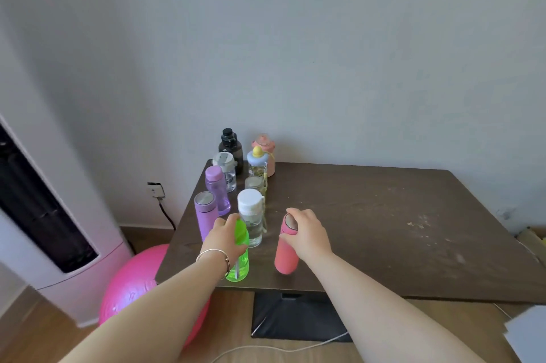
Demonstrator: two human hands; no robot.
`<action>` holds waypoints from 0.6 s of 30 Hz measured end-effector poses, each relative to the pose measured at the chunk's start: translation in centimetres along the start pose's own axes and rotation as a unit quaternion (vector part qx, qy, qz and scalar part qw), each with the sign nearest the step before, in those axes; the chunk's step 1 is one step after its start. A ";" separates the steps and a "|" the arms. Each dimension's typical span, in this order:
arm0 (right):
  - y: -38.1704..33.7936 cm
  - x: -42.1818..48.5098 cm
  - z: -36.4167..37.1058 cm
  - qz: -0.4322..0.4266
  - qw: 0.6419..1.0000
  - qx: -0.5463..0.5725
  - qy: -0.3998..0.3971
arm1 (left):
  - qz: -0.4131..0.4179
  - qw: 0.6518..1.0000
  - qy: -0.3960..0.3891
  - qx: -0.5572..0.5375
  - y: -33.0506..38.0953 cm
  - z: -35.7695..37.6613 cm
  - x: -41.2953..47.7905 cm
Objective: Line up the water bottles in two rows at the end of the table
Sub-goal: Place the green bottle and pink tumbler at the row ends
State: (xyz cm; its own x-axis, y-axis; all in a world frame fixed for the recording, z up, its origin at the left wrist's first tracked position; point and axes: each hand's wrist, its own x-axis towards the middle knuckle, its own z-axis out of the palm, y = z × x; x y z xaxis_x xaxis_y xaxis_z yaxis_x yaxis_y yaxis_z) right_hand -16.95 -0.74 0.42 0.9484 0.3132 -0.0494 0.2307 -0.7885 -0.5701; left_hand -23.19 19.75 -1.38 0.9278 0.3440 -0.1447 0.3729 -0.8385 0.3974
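Observation:
Several water bottles stand in two rows along the left end of the dark wooden table (384,215). The left row holds a black bottle (230,145), a clear grey-lidded one (226,172), a translucent purple one (218,189) and a lilac flask (204,215). In the right row are a peach bottle (263,145), a blue-capped one with a yellow knob (257,166), a small jar (254,185) and a white-capped clear bottle (251,215). My left hand (226,240) grips the green bottle (240,262) near the front edge. My right hand (307,232) holds the upright pink flask (286,253) by its top.
A pink exercise ball (133,291) lies on the floor left of the table, beside a white tower appliance (59,215). A wall socket with a black cable (155,189) is behind. White cable and papers lie on the floor on the right.

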 end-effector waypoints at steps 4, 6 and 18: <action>-4.0 0.3 3.1 0.002 1.000 -0.005 -0.003 | 0.004 1.000 -0.006 -0.001 -4.6 -1.4 0.8; -5.5 0.5 4.5 0.005 1.000 -0.009 -0.002 | 0.007 1.000 -0.013 -0.002 -6.4 -1.9 1.2; -9.2 2.3 8.7 -0.004 0.999 -0.035 -0.006 | 0.019 0.999 -0.031 -0.024 -11.1 -2.3 3.5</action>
State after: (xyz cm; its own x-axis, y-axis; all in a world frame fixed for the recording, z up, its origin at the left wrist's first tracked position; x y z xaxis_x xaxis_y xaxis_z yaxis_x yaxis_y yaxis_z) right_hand -18.75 11.86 -1.60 0.9440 0.3254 -0.0553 0.2533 -0.8215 -0.5109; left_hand -24.14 31.18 -4.21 0.9406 0.2851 -0.1843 0.3385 -0.8288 0.4455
